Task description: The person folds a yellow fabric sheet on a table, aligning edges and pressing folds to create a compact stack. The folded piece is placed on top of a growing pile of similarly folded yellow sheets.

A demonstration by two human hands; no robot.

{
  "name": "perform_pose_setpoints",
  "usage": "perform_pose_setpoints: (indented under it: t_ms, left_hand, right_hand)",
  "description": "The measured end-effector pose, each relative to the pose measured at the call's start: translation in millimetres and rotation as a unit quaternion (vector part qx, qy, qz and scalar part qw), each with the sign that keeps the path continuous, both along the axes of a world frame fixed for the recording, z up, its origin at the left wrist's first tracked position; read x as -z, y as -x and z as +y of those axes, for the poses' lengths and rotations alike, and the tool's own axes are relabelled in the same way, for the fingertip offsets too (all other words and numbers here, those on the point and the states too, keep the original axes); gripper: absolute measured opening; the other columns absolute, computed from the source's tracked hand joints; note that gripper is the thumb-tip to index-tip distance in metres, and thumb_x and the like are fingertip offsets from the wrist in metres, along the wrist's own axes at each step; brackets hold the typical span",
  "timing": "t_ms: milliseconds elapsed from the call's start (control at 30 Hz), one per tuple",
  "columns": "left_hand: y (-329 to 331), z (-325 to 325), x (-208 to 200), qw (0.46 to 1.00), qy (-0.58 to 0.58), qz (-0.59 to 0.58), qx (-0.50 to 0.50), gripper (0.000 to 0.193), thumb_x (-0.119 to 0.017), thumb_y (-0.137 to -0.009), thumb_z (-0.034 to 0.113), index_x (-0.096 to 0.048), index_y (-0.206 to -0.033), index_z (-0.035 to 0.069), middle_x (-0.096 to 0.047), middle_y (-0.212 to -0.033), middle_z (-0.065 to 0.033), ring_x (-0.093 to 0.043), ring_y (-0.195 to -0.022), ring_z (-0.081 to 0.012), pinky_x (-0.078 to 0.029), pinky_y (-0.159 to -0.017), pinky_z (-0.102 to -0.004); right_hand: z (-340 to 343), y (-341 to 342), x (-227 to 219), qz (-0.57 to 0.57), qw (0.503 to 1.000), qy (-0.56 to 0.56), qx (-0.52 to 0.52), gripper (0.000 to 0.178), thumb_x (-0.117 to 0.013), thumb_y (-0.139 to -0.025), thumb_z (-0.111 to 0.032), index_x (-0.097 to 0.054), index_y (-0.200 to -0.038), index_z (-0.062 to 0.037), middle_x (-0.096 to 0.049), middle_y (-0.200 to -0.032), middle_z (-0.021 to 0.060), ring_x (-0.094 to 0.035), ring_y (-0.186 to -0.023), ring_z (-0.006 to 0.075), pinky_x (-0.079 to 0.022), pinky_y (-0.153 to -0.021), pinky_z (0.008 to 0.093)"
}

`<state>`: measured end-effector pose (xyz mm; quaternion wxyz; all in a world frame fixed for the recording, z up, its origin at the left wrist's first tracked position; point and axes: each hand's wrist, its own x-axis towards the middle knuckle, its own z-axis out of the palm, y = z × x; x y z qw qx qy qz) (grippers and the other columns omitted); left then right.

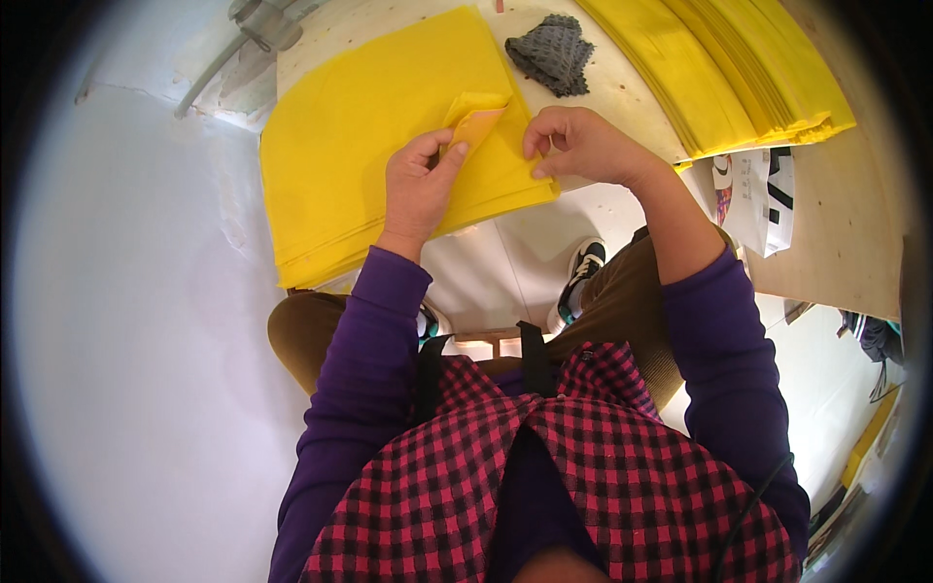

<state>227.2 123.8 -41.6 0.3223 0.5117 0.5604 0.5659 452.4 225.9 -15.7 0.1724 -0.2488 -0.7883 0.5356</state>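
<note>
A broad stack of yellow sheets (360, 136), cloth-like in look, lies on the table in front of me. My left hand (421, 185) is over its right part, thumb and fingers pinched on a folded yellow piece (478, 119) with a paler orange face turned up. Whether that piece is part of the top sheet I cannot tell. To the right, my right hand (581, 146) hovers by the stack's right edge. Its fingers are loosely bent, with a gap between thumb and forefinger, and nothing shows in them.
Beyond my right hand a crumpled dark grey cloth (552, 54) lies on the pale wooden table (622, 87). Farther right is a second pile of yellow sheets (729, 68). A white printed bag (763, 199) hangs below it. At the far left is a grey metal fitting (267, 24).
</note>
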Motion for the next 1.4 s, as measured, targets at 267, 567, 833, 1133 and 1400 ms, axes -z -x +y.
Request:
perform_pose_setpoints:
  t_ms: [267, 567, 833, 1133, 1400]
  left_hand:
    - [1.5, 0.7, -0.9, 1.000, 0.008, 0.012, 0.012, 0.020, -0.071, -0.086, 0.013, -0.067, -0.096, -0.003, -0.047, -0.069, 0.0062, -0.038, -0.061, -0.0036, -0.033, -0.054, -0.0212]
    - [-2.2, -4.9, -9.2, 0.997, -0.015, 0.065, 0.042, 0.017, -0.073, -0.082, 0.010, -0.068, -0.096, 0.001, -0.060, -0.081, 0.0010, -0.045, -0.067, -0.0072, -0.038, -0.060, -0.0224]
    - [-3.6, -4.9, -9.9, 0.986, -0.070, 0.136, 0.069, 0.026, -0.076, -0.074, 0.007, -0.068, -0.098, 0.002, -0.064, -0.097, -0.0120, -0.060, -0.087, -0.0217, -0.047, -0.080, -0.0291]
    - [-5.7, -3.0, 0.0, 0.995, -0.050, 0.084, 0.021, 0.020, -0.073, -0.079, 0.004, -0.066, -0.097, -0.001, -0.065, -0.098, -0.0102, -0.059, -0.084, -0.0150, -0.047, -0.074, -0.0249]
    - [-1.0, -2.4, -3.3, 1.000, 0.007, 0.026, 0.010, 0.018, -0.070, -0.084, 0.008, -0.067, -0.099, -0.003, -0.058, -0.077, 0.0017, -0.046, -0.067, -0.0051, -0.041, -0.062, -0.0212]
  right_hand:
    - [1.4, 2.8, 0.0, 0.005, 0.997, -0.076, 0.018, 0.009, -0.071, -0.078, -0.007, -0.066, -0.084, -0.0023, -0.062, -0.081, 0.0053, -0.058, -0.076, 0.0159, -0.047, -0.070, 0.0295]
    - [-1.8, 12.4, -19.5, 0.018, 0.985, -0.172, 0.028, 0.008, -0.066, -0.084, -0.006, -0.061, -0.086, 0.0002, -0.056, -0.080, 0.0051, -0.055, -0.077, 0.0161, -0.045, -0.071, 0.0288]
    - [1.0, 23.9, -25.9, 0.035, 0.978, -0.205, 0.023, 0.009, -0.063, -0.086, -0.008, -0.059, -0.088, -0.0002, -0.055, -0.081, 0.0069, -0.055, -0.077, 0.0182, -0.044, -0.069, 0.0297]
    - [4.5, 25.3, -26.3, 0.093, 0.968, -0.208, 0.102, 0.015, -0.065, -0.086, -0.016, -0.064, -0.090, -0.0010, -0.063, -0.084, 0.0125, -0.060, -0.078, 0.0260, -0.048, -0.071, 0.0342]
    - [10.0, -3.0, -25.4, -0.030, 0.991, -0.114, 0.056, 0.009, -0.069, -0.081, -0.009, -0.065, -0.084, -0.0021, -0.059, -0.075, 0.0010, -0.053, -0.072, 0.0112, -0.045, -0.066, 0.0278]
